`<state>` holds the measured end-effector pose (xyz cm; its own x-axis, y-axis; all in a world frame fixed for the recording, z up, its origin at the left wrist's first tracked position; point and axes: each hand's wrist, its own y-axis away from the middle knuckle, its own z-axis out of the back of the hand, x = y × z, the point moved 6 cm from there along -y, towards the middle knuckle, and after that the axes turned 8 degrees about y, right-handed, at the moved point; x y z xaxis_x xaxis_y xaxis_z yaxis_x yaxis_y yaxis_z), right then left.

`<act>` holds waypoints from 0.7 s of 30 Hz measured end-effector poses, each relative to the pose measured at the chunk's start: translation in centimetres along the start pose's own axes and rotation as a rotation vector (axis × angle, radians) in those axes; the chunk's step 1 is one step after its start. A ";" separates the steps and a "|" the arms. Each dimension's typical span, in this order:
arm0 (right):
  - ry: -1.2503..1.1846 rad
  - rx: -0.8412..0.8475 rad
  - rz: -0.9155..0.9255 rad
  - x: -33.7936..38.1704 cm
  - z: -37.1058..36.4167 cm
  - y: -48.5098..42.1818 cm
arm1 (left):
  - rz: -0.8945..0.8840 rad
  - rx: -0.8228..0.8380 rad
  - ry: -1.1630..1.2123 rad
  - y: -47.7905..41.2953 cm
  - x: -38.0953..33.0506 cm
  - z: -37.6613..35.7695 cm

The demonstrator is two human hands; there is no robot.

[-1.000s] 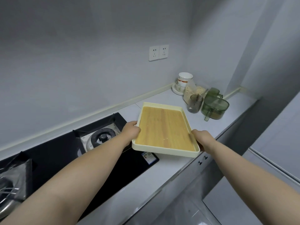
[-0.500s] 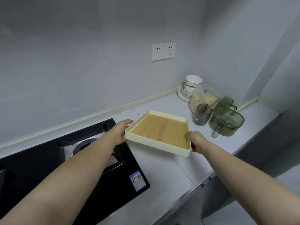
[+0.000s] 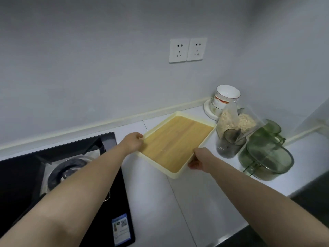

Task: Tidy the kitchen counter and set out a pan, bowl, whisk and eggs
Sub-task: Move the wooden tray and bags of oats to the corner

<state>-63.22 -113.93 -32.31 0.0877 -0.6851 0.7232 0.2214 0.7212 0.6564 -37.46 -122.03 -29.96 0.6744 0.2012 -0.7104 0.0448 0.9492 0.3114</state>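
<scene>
A cream tray (image 3: 179, 174) with a wood-grain bottom lies low over the grey counter (image 3: 160, 202), its far corner near the wall. My left hand (image 3: 132, 142) grips its left rim. My right hand (image 3: 200, 160) grips its near right edge, fingers curled underneath. Stacked white bowls (image 3: 225, 97) with a red pattern stand on a white saucer in the back corner. No pan, whisk or eggs are in view.
A black gas hob (image 3: 53, 175) with a burner fills the left. Right of the tray stand a clear bag of pale flakes (image 3: 238, 122), a dark glass cup (image 3: 229, 145) and green glass lidded dishes (image 3: 267, 155). Two wall sockets (image 3: 187, 49) sit above.
Both hands have carried the tray away from the counter's front edge toward the wall and lowered it close to the counter. The view has turned left and up.
</scene>
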 end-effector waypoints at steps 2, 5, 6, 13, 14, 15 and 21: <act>-0.012 0.026 -0.003 -0.1 -0.3 -1.2 | -0.012 0.043 -0.059 -0.6 -0.1 -1.1; -0.066 0.051 -0.007 0.2 -0.9 -2.7 | -0.037 0.120 -0.109 -1.1 -0.5 -3.1; -0.084 0.061 -0.008 0.4 -1.3 -3.1 | -0.055 0.157 -0.131 -1.1 -0.7 -4.0; -0.084 0.168 -0.091 0.2 -3.3 -5.8 | -0.226 0.345 -0.543 -0.4 -1.3 -8.4; -0.047 0.175 -0.096 0.0 -3.1 -6.2 | -0.256 0.353 -0.626 -0.4 -1.1 -8.5; -0.014 0.176 -0.098 -0.2 -3.0 -6.5 | -0.281 0.356 -0.690 -0.4 -1.0 -8.7; 0.675 -0.014 0.102 1.7 0.1 -7.9 | -0.277 0.391 -0.801 -1.8 -0.6 -9.6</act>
<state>-64.89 -120.78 -36.18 0.6945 -0.5305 0.4860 0.1919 0.7876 0.5855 -44.99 -121.52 -36.11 0.9034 -0.3849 -0.1892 0.4265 0.7602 0.4901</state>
